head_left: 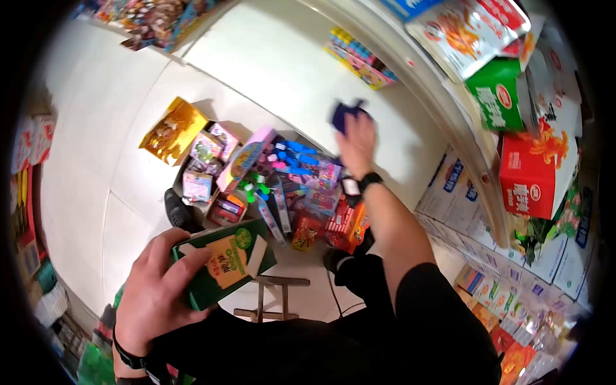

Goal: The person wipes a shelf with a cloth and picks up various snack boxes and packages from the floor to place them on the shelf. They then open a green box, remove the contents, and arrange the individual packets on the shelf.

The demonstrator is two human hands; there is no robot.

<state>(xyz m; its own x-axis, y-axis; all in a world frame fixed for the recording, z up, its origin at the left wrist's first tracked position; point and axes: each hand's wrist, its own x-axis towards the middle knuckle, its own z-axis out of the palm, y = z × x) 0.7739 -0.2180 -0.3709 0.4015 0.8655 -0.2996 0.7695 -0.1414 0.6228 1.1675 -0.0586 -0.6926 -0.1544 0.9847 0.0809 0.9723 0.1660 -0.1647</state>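
My left hand (160, 276) is wrapped round a dark green box (224, 256) with a tan label and a pale flap at one corner. A dark purple cloth (343, 117), blurred by motion, is under the fingers of my right hand (357, 144). That hand reaches over a white shelf surface (269, 64), and the cloth appears to lie against it. Below my right forearm is a pile of small packaged goods, among them blue-capped tubes (296, 157) and a red-striped pack (338, 221).
A colourful box of bottles (362, 58) stands on the white surface. An orange open box (173, 131) sits on the floor at left. Snack bags (468, 32) and a red box (527, 173) crowd the right shelf. A small wooden stool (273, 298) stands near my legs.
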